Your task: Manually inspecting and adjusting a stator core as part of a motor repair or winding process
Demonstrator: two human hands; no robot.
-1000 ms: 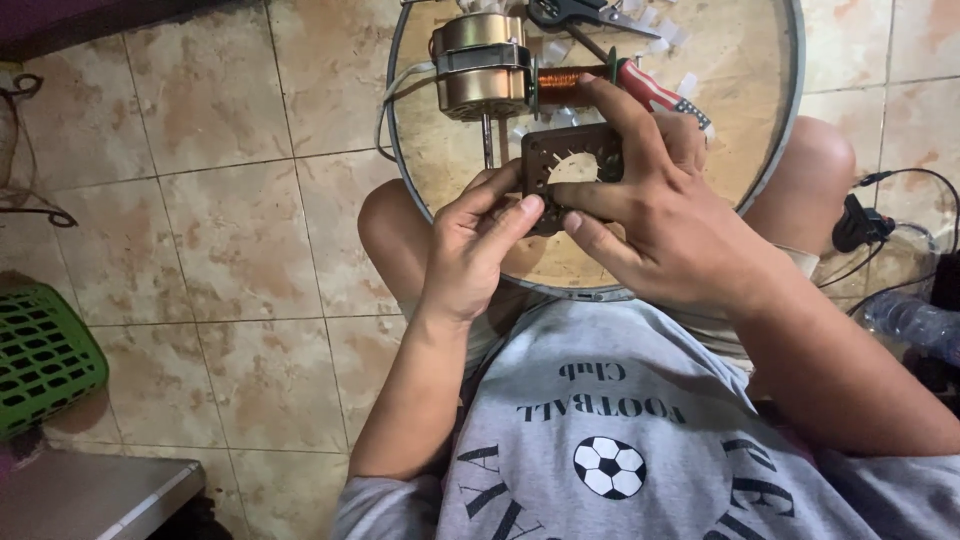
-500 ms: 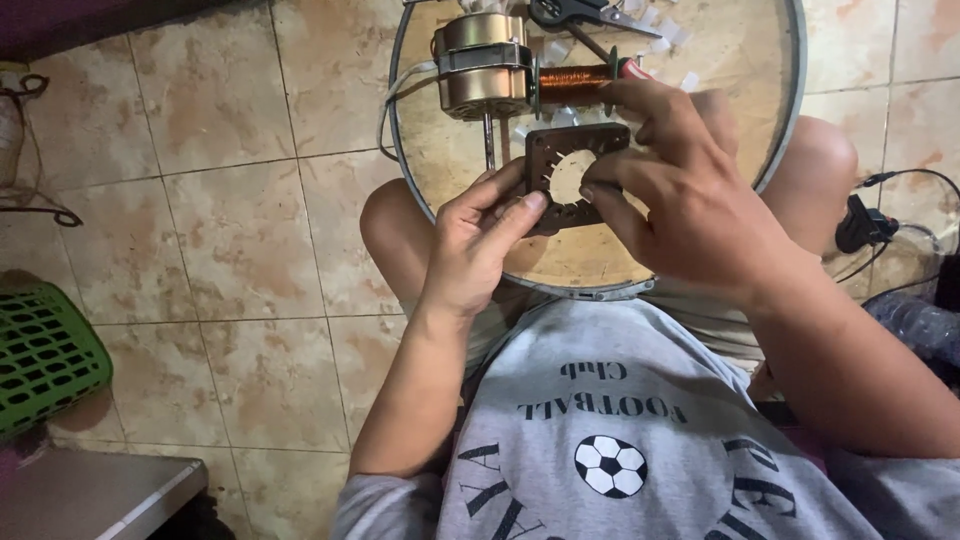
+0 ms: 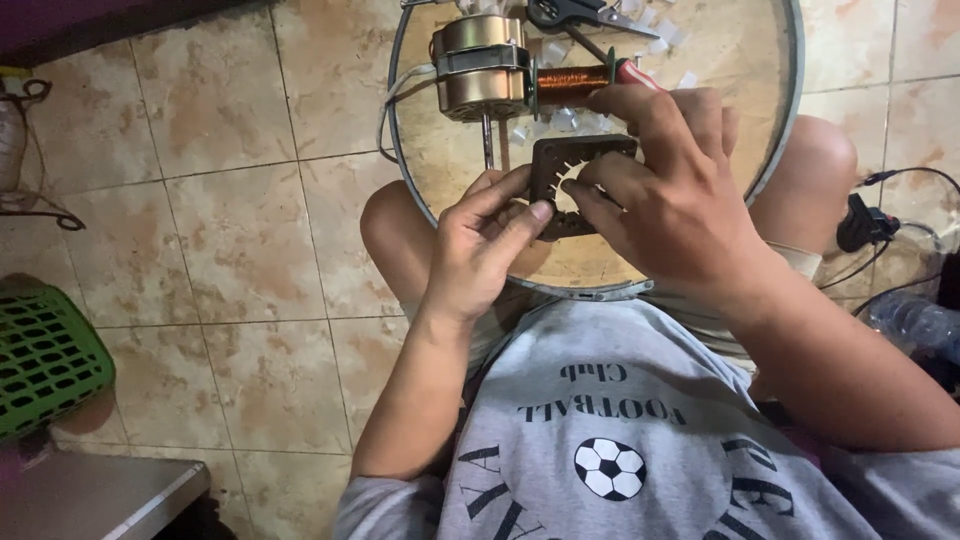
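Soft, even indoor light from above, moderately bright. My hands throw faint shadows onto the round wooden tray. Mild sheen on the tiled floor and on the brass-coloured motor. Centre sharp; far left corner dim. Slight wide-angle bending at edges, near shirt soft.

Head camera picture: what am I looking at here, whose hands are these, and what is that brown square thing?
The camera sits on a person's head and looks down, so you see their own lap, knees and grey shirt. No machine here, only two bare hands. The left hand and the right hand together hold a dark brown square metal core with a toothed round hole. It is held over a round tray resting on the knees. On the tray lie a brass-coloured motor with a copper wire spool, and pliers. A green basket stands on the tiled floor.
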